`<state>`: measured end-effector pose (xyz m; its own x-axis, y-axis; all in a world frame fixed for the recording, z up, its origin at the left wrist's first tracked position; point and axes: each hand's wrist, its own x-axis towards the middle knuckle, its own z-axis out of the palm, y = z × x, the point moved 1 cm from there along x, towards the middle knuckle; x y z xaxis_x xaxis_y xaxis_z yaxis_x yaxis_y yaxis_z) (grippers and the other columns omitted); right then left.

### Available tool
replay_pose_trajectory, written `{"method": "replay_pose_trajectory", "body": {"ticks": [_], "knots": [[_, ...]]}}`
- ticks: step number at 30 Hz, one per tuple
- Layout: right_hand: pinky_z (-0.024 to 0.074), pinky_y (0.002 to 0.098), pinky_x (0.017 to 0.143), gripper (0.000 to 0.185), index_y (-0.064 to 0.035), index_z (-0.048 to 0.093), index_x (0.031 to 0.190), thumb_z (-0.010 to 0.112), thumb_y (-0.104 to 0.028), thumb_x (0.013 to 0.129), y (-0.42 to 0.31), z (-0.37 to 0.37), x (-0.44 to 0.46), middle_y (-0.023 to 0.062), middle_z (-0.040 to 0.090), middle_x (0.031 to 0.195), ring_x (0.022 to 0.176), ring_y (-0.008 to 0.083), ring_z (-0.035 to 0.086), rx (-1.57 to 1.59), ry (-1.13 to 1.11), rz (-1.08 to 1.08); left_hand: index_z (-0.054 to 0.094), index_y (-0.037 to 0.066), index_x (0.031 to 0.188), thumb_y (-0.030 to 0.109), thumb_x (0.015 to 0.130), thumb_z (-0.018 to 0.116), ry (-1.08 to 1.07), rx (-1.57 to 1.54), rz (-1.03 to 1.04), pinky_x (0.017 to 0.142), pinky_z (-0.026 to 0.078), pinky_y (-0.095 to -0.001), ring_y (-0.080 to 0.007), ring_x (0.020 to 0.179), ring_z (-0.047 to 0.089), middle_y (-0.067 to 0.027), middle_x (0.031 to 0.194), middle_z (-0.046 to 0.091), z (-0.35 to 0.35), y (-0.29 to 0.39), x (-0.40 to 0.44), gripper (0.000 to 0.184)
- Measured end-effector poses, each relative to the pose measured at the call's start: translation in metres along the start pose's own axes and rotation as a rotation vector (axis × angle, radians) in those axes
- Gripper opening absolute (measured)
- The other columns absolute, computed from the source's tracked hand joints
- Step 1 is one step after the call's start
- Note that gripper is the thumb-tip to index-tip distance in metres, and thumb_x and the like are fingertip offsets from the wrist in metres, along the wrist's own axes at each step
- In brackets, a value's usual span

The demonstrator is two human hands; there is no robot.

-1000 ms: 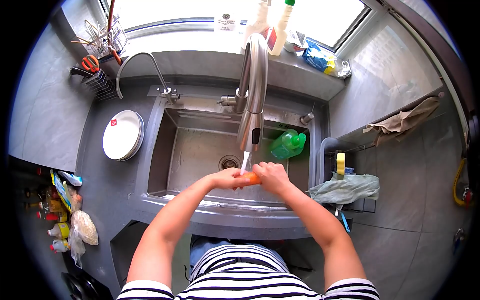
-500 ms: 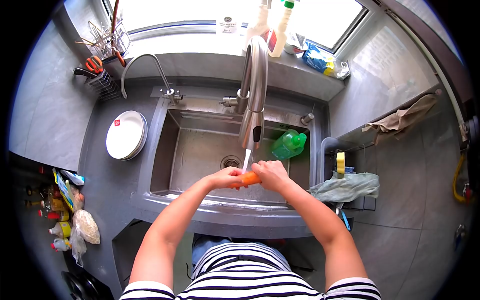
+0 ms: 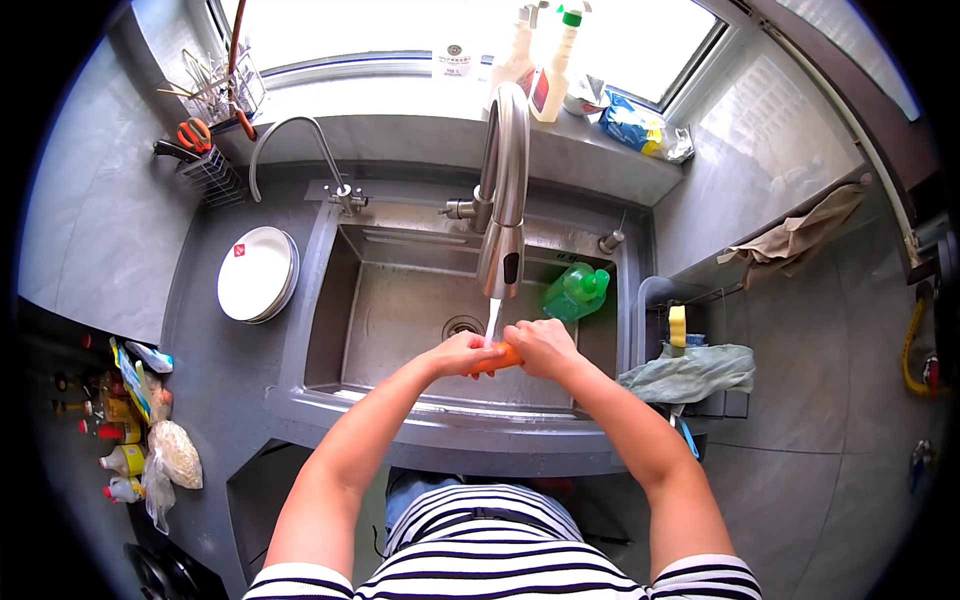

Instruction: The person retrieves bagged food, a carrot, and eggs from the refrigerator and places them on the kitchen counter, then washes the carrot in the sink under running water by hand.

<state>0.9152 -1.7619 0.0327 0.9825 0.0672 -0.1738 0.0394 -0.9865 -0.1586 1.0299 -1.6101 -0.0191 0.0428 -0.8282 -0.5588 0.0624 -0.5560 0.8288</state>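
Your left hand (image 3: 465, 355) is closed around the left end of an orange thing (image 3: 499, 359), maybe a carrot. The orange thing sits over the near part of the sink (image 3: 395, 300), and the water (image 3: 493, 318) comes down on it next to your left fingers. Your right hand (image 3: 542, 346) grips its right end. To rinse it well, I think you should turn it a bit at a time so every side gets wet, and rub it softly with your thumbs. Wet things can slip, so a snug hold at both ends should help. Staying low in the sink may mean less splashing on your striped shirt (image 3: 480, 530). Now look around, from left to right. A clear bag (image 3: 173, 457) lies at the edge of the dark counter (image 3: 200, 345), and a stack of white plates (image 3: 256, 273) sits near the sink's left side. A thin tap (image 3: 346, 198) stands behind the sink's left corner. The tall tap (image 3: 508, 190) bends over the middle. A green bottle (image 3: 575, 293) stands in the sink's right back part. Past that are a yellow sponge (image 3: 679, 326) and a pale cloth (image 3: 690, 373), and a brown cloth (image 3: 800, 240) hangs farther right.
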Motion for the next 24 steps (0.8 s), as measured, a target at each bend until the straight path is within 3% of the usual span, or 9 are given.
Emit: {"method": "replay_pose_trajectory", "body": {"ticks": [4,10,16,19,24], "knots": [[0.0523,0.0399,0.064,0.024,-0.0082,0.06,0.085,0.071,-0.011,0.065,0.0,-0.003,-0.001,0.0092,0.066,0.083,0.078,0.0283,0.067,-0.014,0.007,-0.01,0.064,0.01,0.099,0.041,0.09,0.057,-0.036,-0.131,0.108,0.061,0.046,-0.0242,-0.0085,0.067,0.057,-0.0023,0.084,0.067,-0.001,-0.015,0.005,0.034],[0.0523,0.04,0.064,0.021,-0.0081,0.061,0.083,0.071,-0.01,0.065,-0.002,-0.013,-0.001,0.0091,0.066,0.081,0.077,0.0284,0.067,-0.023,0.003,-0.035,0.063,0.009,0.1,0.035,0.09,0.055,0.027,-0.024,-0.016,0.062,0.047,-0.0247,-0.0086,0.067,0.057,-0.0028,0.084,0.067,0.005,0.002,-0.003,0.029],[0.0523,0.0402,0.063,0.02,-0.0078,0.061,0.083,0.07,-0.009,0.065,-0.002,-0.015,-0.001,0.0097,0.067,0.08,0.076,0.0285,0.067,-0.005,0.006,-0.044,0.065,0.01,0.095,0.047,0.09,0.056,-0.007,-0.119,0.108,0.058,0.045,-0.0236,-0.0082,0.063,0.055,-0.0011,0.081,0.067,0.002,-0.01,0.001,0.038],[0.0523,0.0402,0.062,0.019,-0.0077,0.061,0.082,0.069,-0.009,0.065,-0.003,-0.015,0.0,0.0099,0.067,0.079,0.075,0.0289,0.067,-0.007,-0.003,-0.04,0.065,0.01,0.092,0.044,0.09,0.054,0.077,0.062,0.021,0.056,0.044,-0.024,-0.0081,0.062,0.055,-0.0011,0.08,0.067,0.007,0.002,-0.004,0.036],[0.0515,0.0416,0.061,0.02,-0.0074,0.06,0.082,0.069,-0.01,0.064,-0.002,-0.013,0.002,0.0099,0.066,0.079,0.075,0.0302,0.066,-0.002,-0.037,-0.035,0.066,0.01,0.088,0.052,0.089,0.053,0.114,0.039,0.011,0.055,0.044,-0.0244,-0.0087,0.06,0.055,-0.0011,0.075,0.066,0.008,0.004,-0.005,0.044]]}}
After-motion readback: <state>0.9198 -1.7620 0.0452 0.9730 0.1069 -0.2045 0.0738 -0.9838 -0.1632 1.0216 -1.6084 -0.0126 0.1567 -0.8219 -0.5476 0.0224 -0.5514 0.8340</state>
